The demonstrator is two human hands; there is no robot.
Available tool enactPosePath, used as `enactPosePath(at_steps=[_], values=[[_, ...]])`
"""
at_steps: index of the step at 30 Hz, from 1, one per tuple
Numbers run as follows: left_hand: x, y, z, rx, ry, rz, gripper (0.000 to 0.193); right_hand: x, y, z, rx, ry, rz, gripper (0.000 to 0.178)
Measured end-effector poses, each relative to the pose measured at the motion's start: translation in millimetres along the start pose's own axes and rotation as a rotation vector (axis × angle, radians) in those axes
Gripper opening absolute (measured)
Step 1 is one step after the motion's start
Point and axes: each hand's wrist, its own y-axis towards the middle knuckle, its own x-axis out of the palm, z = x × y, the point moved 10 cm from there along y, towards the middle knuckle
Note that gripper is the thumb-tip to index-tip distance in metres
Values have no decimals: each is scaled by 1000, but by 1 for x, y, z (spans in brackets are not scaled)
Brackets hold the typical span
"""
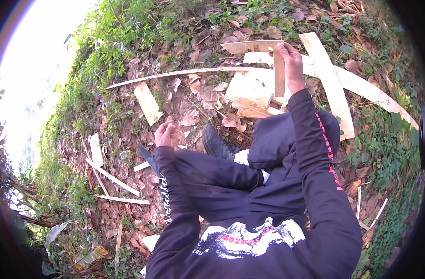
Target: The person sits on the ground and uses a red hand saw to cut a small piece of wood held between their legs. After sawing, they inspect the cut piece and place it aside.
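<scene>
My right hand [292, 66] is raised over the wood pile, its fingers closed on the upper end of a narrow wooden strip [279, 74] that points down toward my legs. At that end the strip meets a longer flat wooden piece [249, 47], making a corner; whether the two are joined I cannot tell. My left hand [164, 134] hovers beyond my left knee with curled fingertips pressed together, and anything between them is too small to make out. Beside the left forearm a blue, flat, blade-like thing [148, 158] is partly covered by the sleeve. Near the left hand lies a short pale board [148, 103].
Before my shoe [217, 142] stands a wooden block [252, 90] with boards around it. A long thin strip [175, 73] stretches left, and a wide board [331, 88] crosses a curved one [371, 90] at right. Loose offcuts [112, 177] lie on leaf-covered ground at left.
</scene>
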Motion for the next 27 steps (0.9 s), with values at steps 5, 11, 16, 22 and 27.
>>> enactPosePath(at_steps=[5,11,16,22,27], values=[[9,-5,6,-37,-46,24,22,1,-4,-4,15,17,25,18],[8,-4,5,-28,-20,13,22,-2,-1,1,-18,-10,6,19],[6,-4,1,-45,-5,8,23,-5,1,5,-15,27,11,18],[7,-5,1,-55,-17,21,23,-7,-1,4,7,24,41,18],[4,-4,-1,-57,-4,14,23,-10,-4,-1,4,24,115,18]])
